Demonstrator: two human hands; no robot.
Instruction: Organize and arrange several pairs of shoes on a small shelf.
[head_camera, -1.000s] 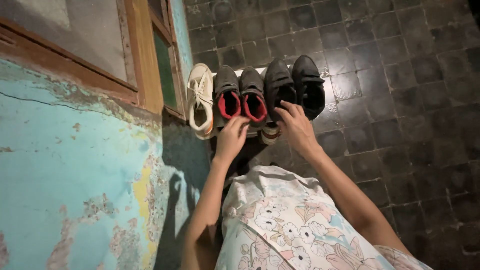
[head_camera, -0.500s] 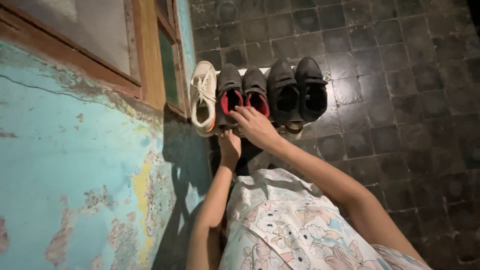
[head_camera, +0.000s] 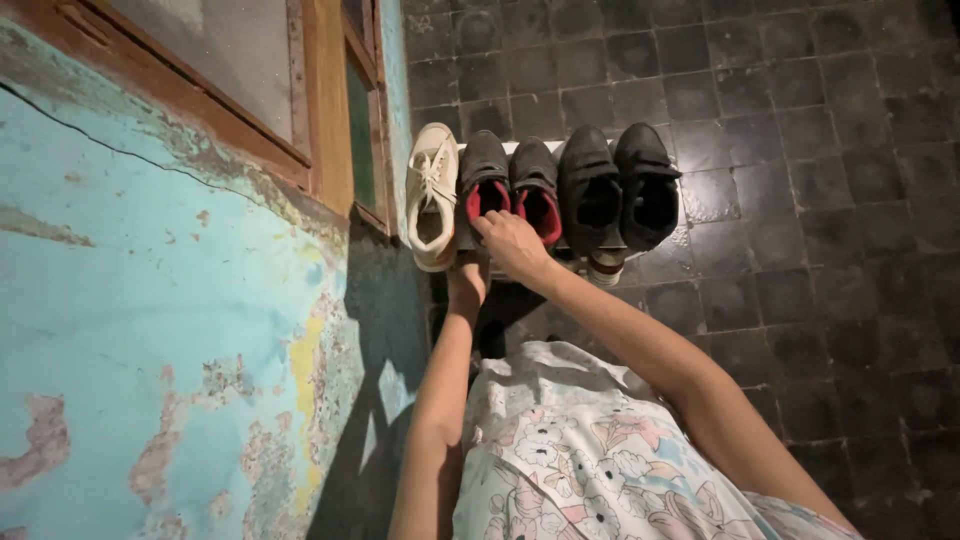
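Five shoes stand in a row on a low white rack (head_camera: 512, 148) by the wall: a white sneaker (head_camera: 432, 190), a pair of grey shoes with red lining (head_camera: 487, 172), and a pair of black shoes (head_camera: 592, 185). My right hand (head_camera: 512, 245) rests on the heel of the left grey shoe, with its fingers curled over the rim. My left hand (head_camera: 468, 280) reaches up just below that heel. Its fingers are hidden under the right hand and the rack edge.
A peeling turquoise wall (head_camera: 170, 330) with a wooden window frame (head_camera: 330, 110) runs along the left. Dark stone tiles (head_camera: 800, 200) cover the floor to the right. Another shoe's toe (head_camera: 603, 268) pokes out below the rack. My floral dress (head_camera: 580, 460) fills the bottom.
My right hand moved left from the black shoe to the left grey shoe's heel. My left hand dropped lower, under the rack's edge. The view shifted slightly to the left.
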